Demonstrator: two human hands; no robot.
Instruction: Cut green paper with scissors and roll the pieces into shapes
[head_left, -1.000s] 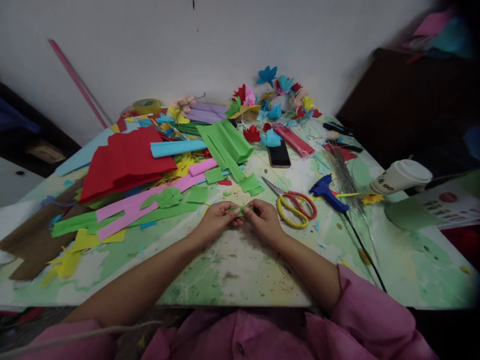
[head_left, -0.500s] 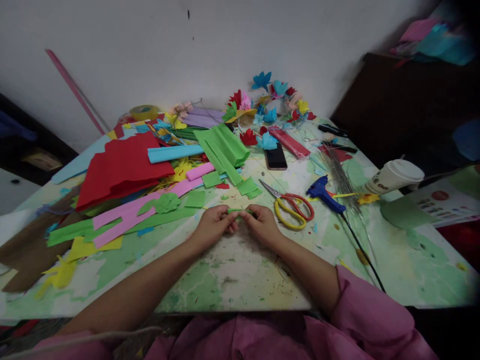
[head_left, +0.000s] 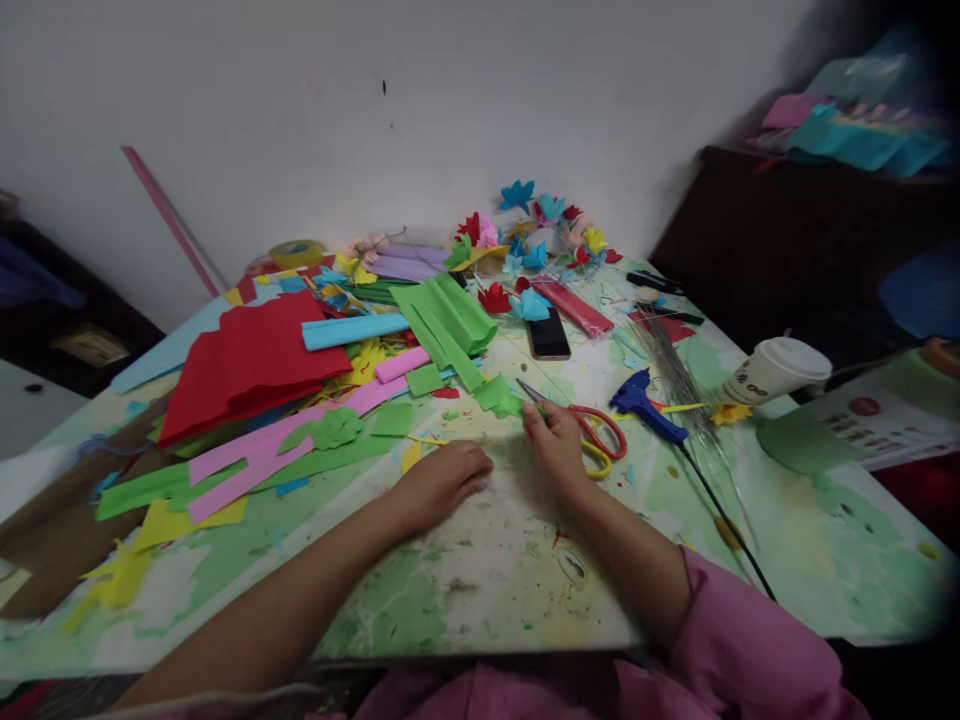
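Note:
My right hand is closed in a pinch on a small piece of green paper, most of it hidden by the fingers. It is over the blades of the scissors, which have red and yellow handles, and beside small green paper pieces. My left hand lies on the table to the left, palm down, its fingers loosely stretched out and holding nothing. A yellow scrap is just beyond it. Farther back are a folded green paper sheet and a phone.
Red paper, pink strips and brown paper cover the left side. Paper flowers cluster at the back. On the right are a blue glue gun with a cord, thin wires and a lidded cup.
My hands have parted. The right moved right to the scissors, pinching green paper; the left let go and lowered toward the table. The camera view has tilted slightly upward.

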